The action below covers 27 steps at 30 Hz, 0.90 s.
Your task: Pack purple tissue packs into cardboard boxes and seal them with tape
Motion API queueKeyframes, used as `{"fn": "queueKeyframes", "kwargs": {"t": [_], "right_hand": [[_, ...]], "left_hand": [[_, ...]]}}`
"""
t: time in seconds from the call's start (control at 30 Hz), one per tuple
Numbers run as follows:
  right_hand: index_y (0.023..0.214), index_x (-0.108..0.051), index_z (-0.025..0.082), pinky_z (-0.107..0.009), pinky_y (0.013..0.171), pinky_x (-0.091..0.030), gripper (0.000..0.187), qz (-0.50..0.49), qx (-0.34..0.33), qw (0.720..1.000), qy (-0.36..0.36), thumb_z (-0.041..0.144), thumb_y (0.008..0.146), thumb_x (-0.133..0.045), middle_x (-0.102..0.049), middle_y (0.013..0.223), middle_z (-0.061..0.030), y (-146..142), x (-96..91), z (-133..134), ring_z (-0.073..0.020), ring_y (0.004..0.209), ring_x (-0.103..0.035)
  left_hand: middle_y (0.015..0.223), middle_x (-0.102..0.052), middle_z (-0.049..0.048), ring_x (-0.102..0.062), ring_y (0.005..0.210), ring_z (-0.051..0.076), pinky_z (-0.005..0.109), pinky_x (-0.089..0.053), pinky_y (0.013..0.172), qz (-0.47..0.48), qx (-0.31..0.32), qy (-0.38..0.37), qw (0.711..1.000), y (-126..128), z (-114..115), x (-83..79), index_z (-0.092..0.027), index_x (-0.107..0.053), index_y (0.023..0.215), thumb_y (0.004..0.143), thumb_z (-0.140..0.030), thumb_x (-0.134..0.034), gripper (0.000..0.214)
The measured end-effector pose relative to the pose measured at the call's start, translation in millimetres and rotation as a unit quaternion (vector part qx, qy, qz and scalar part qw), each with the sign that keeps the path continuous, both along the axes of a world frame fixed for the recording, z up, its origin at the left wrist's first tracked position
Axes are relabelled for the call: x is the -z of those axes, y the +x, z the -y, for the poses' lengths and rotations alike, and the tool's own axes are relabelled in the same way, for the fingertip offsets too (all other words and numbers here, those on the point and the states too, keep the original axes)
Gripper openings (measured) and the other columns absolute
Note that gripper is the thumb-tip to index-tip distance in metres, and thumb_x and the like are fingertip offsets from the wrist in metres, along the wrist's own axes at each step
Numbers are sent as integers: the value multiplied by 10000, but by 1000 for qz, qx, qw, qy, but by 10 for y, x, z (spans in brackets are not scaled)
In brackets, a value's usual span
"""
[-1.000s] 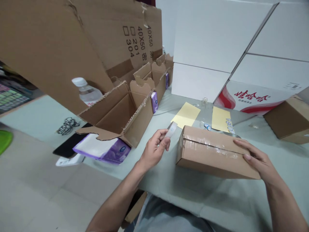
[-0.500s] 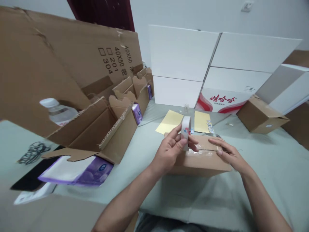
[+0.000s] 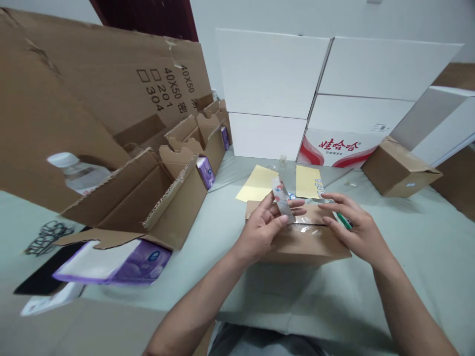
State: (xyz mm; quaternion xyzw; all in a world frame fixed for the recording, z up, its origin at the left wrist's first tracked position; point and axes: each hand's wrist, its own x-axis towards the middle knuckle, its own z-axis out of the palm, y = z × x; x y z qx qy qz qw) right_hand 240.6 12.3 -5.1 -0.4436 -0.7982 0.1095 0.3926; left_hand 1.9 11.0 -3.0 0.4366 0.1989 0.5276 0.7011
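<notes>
A small flat cardboard box (image 3: pixel 297 244), its top seam covered with clear tape, lies on the pale green table (image 3: pixel 415 247) in front of me. My left hand (image 3: pixel 265 227) grips a roll of clear tape (image 3: pixel 282 200) on edge above the box's top. My right hand (image 3: pixel 354 225) hovers over the box's right end, its fingers curled toward the roll with a green object (image 3: pixel 344 221) showing under them; what it holds is not clear.
Two yellow paper sheets (image 3: pixel 258 184) lie behind the box. Open cardboard boxes (image 3: pixel 163 198) with purple tissue packs (image 3: pixel 122 264) line the left, with a water bottle (image 3: pixel 79 173) and a black phone (image 3: pixel 44 274). White cartons (image 3: pixel 315 94) stack at the back; a closed brown box (image 3: pixel 399 168) sits right.
My left hand carried the tape roll from beside the box to above its top and tilted it. My right hand lifted off the box's right end and came toward the roll.
</notes>
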Motion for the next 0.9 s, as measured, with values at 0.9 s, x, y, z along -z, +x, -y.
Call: {"fn": "queueKeyframes", "kwargs": {"t": [0.9], "right_hand": [[857,-594,205,-240,766,-522,166,-21,-75,992,97,50,910,-571,-638,934,-62,-943,-24,188,-164,956,-670]], "left_hand": [[657,-589,-28,-495,607,103,229,-430,667,44,8,-4,999,19,52,35,-140,-618,996,828,-311,-629,240]]}}
